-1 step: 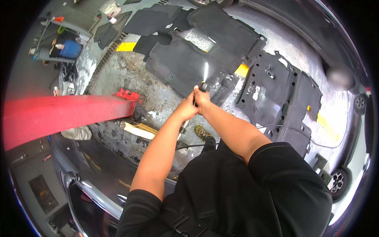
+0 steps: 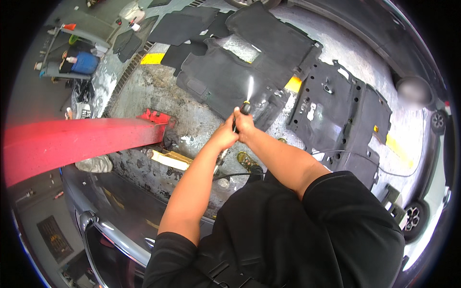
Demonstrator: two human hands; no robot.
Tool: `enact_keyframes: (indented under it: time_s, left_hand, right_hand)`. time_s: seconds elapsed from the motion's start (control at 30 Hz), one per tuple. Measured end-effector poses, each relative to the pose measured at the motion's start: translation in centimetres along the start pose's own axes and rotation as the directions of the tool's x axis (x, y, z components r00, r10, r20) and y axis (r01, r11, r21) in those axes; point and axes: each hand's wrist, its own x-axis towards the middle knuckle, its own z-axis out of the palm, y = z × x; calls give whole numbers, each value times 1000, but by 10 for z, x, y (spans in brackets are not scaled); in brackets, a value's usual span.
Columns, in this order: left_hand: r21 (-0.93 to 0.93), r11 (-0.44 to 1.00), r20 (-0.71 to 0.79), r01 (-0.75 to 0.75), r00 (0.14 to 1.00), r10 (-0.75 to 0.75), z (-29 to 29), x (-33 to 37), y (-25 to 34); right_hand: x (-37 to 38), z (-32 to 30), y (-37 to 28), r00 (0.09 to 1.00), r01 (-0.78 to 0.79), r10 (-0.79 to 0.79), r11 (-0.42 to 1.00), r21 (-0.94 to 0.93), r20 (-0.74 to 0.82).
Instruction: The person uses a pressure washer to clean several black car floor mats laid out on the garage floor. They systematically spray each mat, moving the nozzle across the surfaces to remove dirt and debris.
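Observation:
My left hand [image 2: 224, 137] and my right hand [image 2: 245, 123] are clasped together around a black spray gun [image 2: 245, 109], arms stretched forward. A thin white water jet [image 2: 249, 89] shoots from its tip onto a dark grey car floor carpet [image 2: 221, 77] spread on the wet concrete floor [image 2: 153, 91]. A second moulded carpet piece [image 2: 341, 110] lies to the right. A black hose [image 2: 233, 175] runs from under my hands towards my body.
A red lift arm [image 2: 81, 139] reaches in from the left at chest height. A dark car body [image 2: 110, 211] sits below left, and a white car [image 2: 432, 192] at the right edge. More mats [image 2: 177, 24] and a blue container [image 2: 86, 62] lie far left.

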Motion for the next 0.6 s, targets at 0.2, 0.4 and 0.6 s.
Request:
enact_keyframes:
  time_s: [0.2, 0.4, 0.6]
  left_hand:
    - [183, 960, -77, 213, 976, -202, 19, -64, -39]
    - [51, 941, -388, 336, 874, -291, -15, -110, -118]
    - [-50, 930, -299, 364, 883, -362, -76, -168, -8]
  right_hand:
    - [-91, -8, 14, 895, -296, 359, 922, -251, 264]
    - [-57, -83, -61, 856, 48, 309, 749, -660, 414]
    - [37, -139, -116, 949, -195, 282, 878, -438, 143]
